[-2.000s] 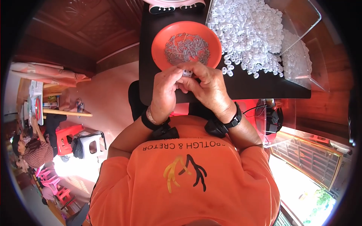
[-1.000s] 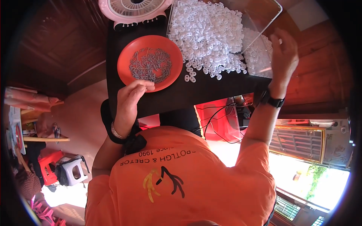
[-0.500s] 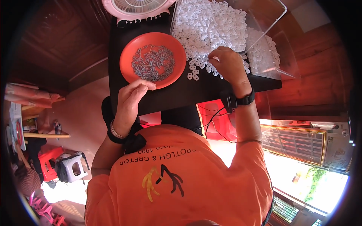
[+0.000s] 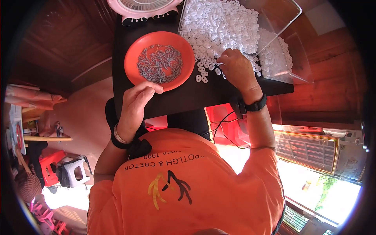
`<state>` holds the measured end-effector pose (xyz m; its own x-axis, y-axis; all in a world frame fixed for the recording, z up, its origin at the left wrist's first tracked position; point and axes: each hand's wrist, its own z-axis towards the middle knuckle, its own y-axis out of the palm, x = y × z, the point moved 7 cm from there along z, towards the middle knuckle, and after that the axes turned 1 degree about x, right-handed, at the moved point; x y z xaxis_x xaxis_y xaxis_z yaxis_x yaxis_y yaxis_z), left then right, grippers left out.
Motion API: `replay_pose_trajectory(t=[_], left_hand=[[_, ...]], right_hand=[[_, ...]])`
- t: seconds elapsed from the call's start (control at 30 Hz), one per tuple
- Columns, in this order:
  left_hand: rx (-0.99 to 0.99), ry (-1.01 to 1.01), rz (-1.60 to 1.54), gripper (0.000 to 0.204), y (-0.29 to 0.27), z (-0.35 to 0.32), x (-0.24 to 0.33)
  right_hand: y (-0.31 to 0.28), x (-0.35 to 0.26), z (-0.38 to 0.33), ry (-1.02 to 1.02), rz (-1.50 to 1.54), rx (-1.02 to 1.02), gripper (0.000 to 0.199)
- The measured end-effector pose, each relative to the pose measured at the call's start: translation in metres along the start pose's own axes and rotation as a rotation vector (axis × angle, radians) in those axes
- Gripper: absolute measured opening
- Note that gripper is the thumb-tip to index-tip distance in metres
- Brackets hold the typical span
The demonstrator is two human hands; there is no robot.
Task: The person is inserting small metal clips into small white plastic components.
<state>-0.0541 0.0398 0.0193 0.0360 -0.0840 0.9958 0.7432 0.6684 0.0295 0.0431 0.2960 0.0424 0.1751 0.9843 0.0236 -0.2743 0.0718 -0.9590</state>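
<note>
Right hand (image 4: 239,71): fingers bent downward over the near side of a heap of small white oval two-holed plastic pieces (image 4: 219,29), toward the right part of the dark flat-topped table (image 4: 180,101); fingertips partly hidden, cannot tell whether one is grasped. Left hand (image 4: 135,100): fingers drawn together at the near rim of a round orange-red plastic dish (image 4: 130,58); cannot tell whether anything is pinched. Dish stands near the table's left edge, holding slender grey metallic pins (image 4: 158,64). Pink-framed fan (image 4: 145,15) beyond dish, at far left
</note>
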Motion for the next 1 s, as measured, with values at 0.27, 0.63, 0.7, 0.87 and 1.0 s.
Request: replay_pose_trajectory(t=[0.27, 0.63, 0.7, 0.87, 1.0], left_hand=[[-0.009, -0.011, -0.004, 0.029, 0.000, -0.001, -0.001], [-0.049, 0.016, -0.046, 0.029, 0.011, 0.006, 0.012], [-0.124, 0.004, 0.018, 0.034, 0.021, 0.007, 0.010], [-0.208, -0.046, -0.168, 0.030, 0.043, 0.010, 0.004], [-0.155, 0.014, -0.204, 0.029, 0.032, 0.012, 0.004]], right_hand=[[0.015, -0.002, 0.009, -0.092, -0.099, -0.051, 0.006], [-0.031, -0.019, 0.006, 0.247, 0.734, 0.147, 0.010], [-0.025, -0.050, -0.001, 0.314, 1.220, 0.065, 0.009], [-0.002, -0.109, -0.005, 0.336, 1.795, 0.060, 0.009], [0.008, -0.130, -0.002, 0.339, 1.797, 0.114, 0.006]])
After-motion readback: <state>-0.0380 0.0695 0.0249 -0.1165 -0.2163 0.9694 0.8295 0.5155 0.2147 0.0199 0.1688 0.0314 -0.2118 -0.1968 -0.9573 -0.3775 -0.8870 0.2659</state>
